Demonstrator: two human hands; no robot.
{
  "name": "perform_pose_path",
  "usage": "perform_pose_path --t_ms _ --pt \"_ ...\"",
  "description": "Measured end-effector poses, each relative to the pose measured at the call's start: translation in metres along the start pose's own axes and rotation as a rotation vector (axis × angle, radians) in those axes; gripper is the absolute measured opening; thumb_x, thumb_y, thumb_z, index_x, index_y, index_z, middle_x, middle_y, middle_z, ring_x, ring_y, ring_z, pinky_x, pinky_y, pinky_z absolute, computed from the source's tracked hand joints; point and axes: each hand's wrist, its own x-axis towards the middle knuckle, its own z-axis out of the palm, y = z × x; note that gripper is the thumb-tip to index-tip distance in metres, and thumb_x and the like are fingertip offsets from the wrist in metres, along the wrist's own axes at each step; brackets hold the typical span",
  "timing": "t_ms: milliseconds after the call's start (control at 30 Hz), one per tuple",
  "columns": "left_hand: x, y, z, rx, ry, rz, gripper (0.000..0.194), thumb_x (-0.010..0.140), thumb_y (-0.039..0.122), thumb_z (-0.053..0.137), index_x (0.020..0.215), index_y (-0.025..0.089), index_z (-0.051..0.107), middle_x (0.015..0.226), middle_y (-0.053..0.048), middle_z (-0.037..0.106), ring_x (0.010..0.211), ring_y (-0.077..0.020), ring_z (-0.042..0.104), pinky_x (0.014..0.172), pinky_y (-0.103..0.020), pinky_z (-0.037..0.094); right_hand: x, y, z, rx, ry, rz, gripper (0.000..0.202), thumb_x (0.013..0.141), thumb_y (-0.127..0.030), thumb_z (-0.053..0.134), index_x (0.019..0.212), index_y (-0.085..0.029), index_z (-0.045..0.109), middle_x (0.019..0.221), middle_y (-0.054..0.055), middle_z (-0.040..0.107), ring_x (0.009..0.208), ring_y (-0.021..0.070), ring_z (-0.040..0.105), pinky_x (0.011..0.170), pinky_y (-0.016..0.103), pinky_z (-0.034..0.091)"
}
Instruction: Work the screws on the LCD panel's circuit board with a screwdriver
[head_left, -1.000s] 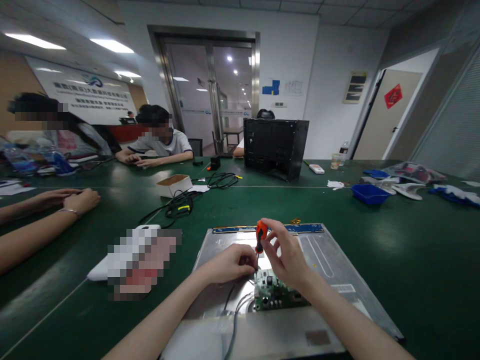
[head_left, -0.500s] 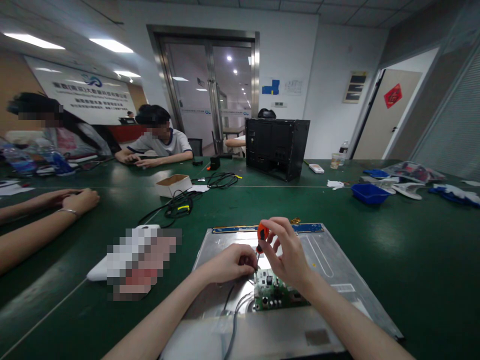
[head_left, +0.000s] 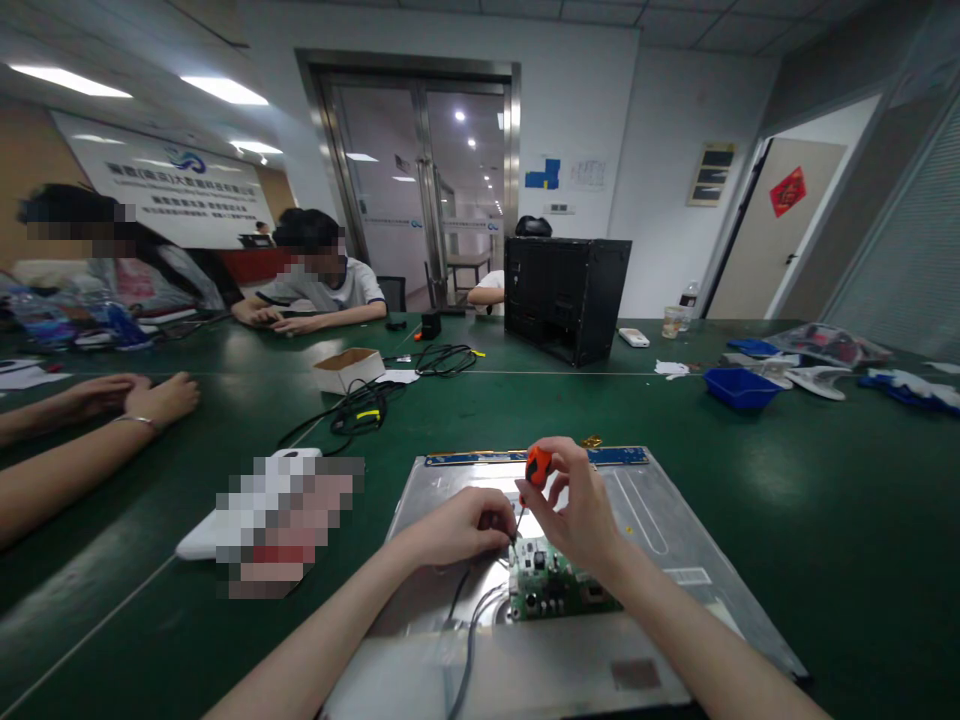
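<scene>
Circuit board [head_left: 551, 595]: green, component side up, lying on a silver metal panel [head_left: 697, 540] in front of the wearer. Board taken as dial centre, 12 o'clock pointing away from the wearer.

Right hand [head_left: 576, 505]: at 12 to 1 o'clock, gripping an orange-and-black screwdriver [head_left: 538, 467] by its handle between thumb and fingers; forearm enters from 5 o'clock and hides part of the board. Screwdriver tilted, handle leaning toward 1 o'clock, shaft slanting down to the board's 11 o'clock corner. Contact at the tip not resolvable.

Left hand [head_left: 476, 522]: at 10 o'clock, fingers curled, fingertips just beside the shaft's lower end. I can't tell whether anything is pinched between them.

Panel details: blue strip [head_left: 619, 456] along the far edge at 12; barcode label [head_left: 688, 576] at 3; brown patch [head_left: 634, 675] at 5; grey cables [head_left: 470, 650] leaving the board at 8 and running toward 7.

Surroundings, all on a green table [head_left: 862, 520]: white object [head_left: 202, 538], partly pixelated, at 9 to 10; small white box [head_left: 341, 382] between 10 and 11, touched by black cables [head_left: 360, 405]; black equipment case [head_left: 551, 290] upright at 12; blue tray [head_left: 742, 395] between 1 and 2. Another person's hands [head_left: 161, 400] rest together at 10, well apart from the panel.
</scene>
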Motion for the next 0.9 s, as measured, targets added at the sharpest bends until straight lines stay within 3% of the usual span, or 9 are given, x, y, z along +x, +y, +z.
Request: perform_pose_path --t_ms 133,300,533,733,900 --pt "-0.0006 0.0014 -0.0003 0.012 0.006 0.020 0.005 0.069 0.016 0.062 0.074 0.018 0.064 0.068 0.003 0.057 0.064 -0.0138 0.050 0.062 -0.023 0.040 0.0035 -0.0033 -0.0031 -0.005 -0.012 -0.060 0.033 0.095 -0.017 0.053 0.126 -0.026 0.045 0.107 0.007 0.055 0.065 0.0111 0.060 0.046 0.020 0.048" --pt "-0.0007 0.0013 0.0005 0.017 0.007 0.023 0.006 0.070 0.016 0.062 0.075 0.018 0.064 0.068 0.003 0.057 0.065 -0.0140 0.050 0.060 -0.023 0.040 0.0024 -0.0041 -0.0047 -0.006 -0.066 -0.049 0.041 0.096 -0.013 0.046 0.136 -0.025 0.042 0.113 0.010 0.057 0.068 0.0126 0.061 0.050 0.024 0.052" --pt "-0.0008 0.0019 0.0003 0.021 0.004 0.013 0.006 0.071 0.016 0.062 0.076 0.018 0.063 0.069 0.003 0.056 0.064 -0.0138 0.050 0.062 -0.023 0.040 0.0009 -0.0005 -0.0004 0.021 -0.015 -0.006 0.041 0.092 -0.020 0.060 0.127 -0.027 0.038 0.093 0.001 0.056 0.061 0.0112 0.059 0.043 0.019 0.044" --pt "-0.0015 0.0010 0.0007 0.014 0.005 -0.001 0.006 0.071 0.017 0.062 0.077 0.018 0.063 0.070 0.003 0.057 0.065 -0.0144 0.050 0.062 -0.024 0.040 0.0043 -0.0045 -0.0018 -0.001 0.010 -0.042 0.033 0.094 -0.018 0.055 0.124 -0.027 0.044 0.107 0.005 0.053 0.063 0.0094 0.057 0.043 0.019 0.046" --pt "-0.0015 -0.0009 0.0013 -0.004 0.004 0.000 0.007 0.071 0.018 0.062 0.078 0.018 0.063 0.070 0.003 0.057 0.064 -0.0141 0.050 0.063 -0.025 0.041 0.0035 -0.0073 -0.0045 -0.027 -0.032 -0.037 0.042 0.094 -0.012 0.049 0.133 -0.026 0.043 0.116 0.010 0.052 0.066 0.0109 0.060 0.048 0.024 0.052"
